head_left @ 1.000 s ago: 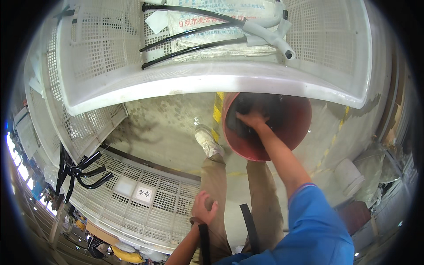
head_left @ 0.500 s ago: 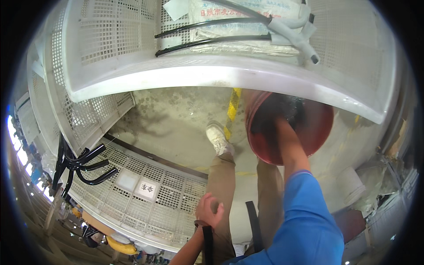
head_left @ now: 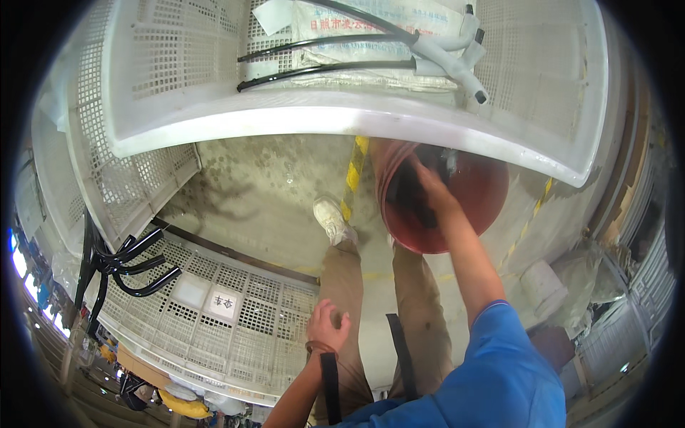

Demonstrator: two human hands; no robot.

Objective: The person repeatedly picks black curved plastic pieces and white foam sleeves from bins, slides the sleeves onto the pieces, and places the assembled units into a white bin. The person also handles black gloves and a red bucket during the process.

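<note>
My right hand [head_left: 428, 180] reaches inside a red bucket [head_left: 489, 192] that stands tilted toward me beneath the edge of a white crate. Dark contents lie in the bucket around the hand. Its fingertips are smeared and partly lost against them, so whether it grips anything is unclear. Over my left thigh, my left hand [head_left: 328, 326] is loosely curved with thumb and fingers apart, holding nothing. A bracelet circles that wrist.
The white perforated crate [head_left: 285, 123] ahead holds black bent tubes [head_left: 342, 71] with grey-wrapped ends and a printed sack [head_left: 378, 50]. At left, glossy black tubes [head_left: 146, 267] jut over another white crate [head_left: 246, 342]. Yellow-black tape [head_left: 353, 178] marks the floor.
My right hand has shifted toward the bucket's left inner side and shows more. The left hand's fingers have spread near the thigh. The whole view has shifted slightly.
</note>
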